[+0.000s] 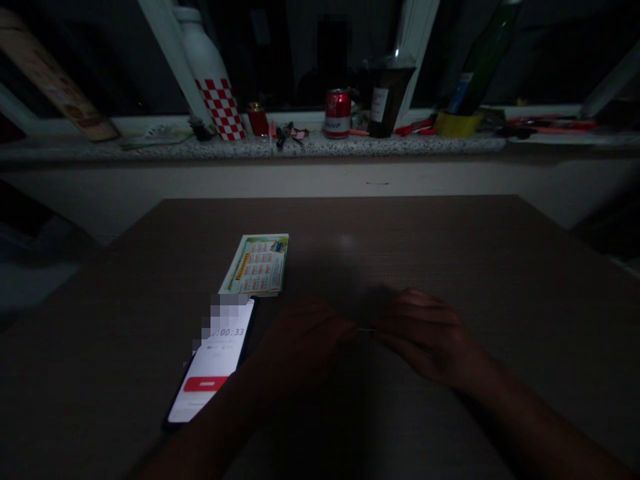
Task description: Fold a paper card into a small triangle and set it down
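Observation:
The scene is very dark. My left hand (305, 337) and my right hand (425, 330) rest close together on the brown table (450, 240), fingertips facing each other. Between them stretches a thin pale sliver (365, 329), perhaps a needle or thread, too small to name. Both hands look pinched on it. A lit phone (215, 367) showing a timer and a red button lies just left of my left forearm. A small printed card (256, 265) lies beyond the phone.
A stone windowsill (150, 150) runs along the back. On it stand a white bottle with red checks (213, 77), a red can (338, 113), a dark jar (387, 97), a green bottle (483, 57), a yellow tape roll (456, 124) and small clutter.

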`<action>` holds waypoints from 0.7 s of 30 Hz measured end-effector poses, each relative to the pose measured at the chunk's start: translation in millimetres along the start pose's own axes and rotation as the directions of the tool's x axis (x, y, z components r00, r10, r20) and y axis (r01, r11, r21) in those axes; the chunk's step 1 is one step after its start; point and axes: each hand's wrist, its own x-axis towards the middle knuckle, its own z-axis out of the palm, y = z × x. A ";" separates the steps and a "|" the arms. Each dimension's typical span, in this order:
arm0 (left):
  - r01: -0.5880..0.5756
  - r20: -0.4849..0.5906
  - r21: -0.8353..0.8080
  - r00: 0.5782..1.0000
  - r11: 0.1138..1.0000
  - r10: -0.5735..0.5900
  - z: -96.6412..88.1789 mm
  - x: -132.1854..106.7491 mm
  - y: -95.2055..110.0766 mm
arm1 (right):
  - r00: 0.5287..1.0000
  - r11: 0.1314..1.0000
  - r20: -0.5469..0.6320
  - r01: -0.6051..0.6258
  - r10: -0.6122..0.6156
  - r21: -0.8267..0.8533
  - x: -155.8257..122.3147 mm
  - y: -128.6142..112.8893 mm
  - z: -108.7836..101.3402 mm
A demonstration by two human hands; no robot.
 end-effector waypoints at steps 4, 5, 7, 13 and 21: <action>-0.017 -0.036 -0.022 0.999 1.000 0.016 -1.4 1.3 -0.8 | 1.000 1.000 -0.009 0.019 -0.019 0.002 0.1 0.2 -0.6; -0.019 -0.045 -0.030 0.999 0.999 0.017 -1.9 1.9 -1.2 | 1.000 1.000 -0.010 0.021 -0.021 0.003 0.2 0.3 -1.0; -0.007 -0.048 -0.035 0.999 0.999 0.005 -2.4 2.2 -2.7 | 1.000 1.000 -0.008 0.012 -0.012 0.005 0.9 0.3 -2.0; -0.019 -0.017 -0.002 1.000 1.000 0.019 1.4 -3.8 -10.2 | 0.999 1.000 -0.034 -0.003 0.004 0.022 3.7 -1.2 -4.0; 0.023 -0.055 -0.066 0.998 0.998 -0.026 0.2 -3.1 -12.7 | 0.998 0.995 -0.067 0.011 -0.004 0.101 4.5 -2.8 -5.1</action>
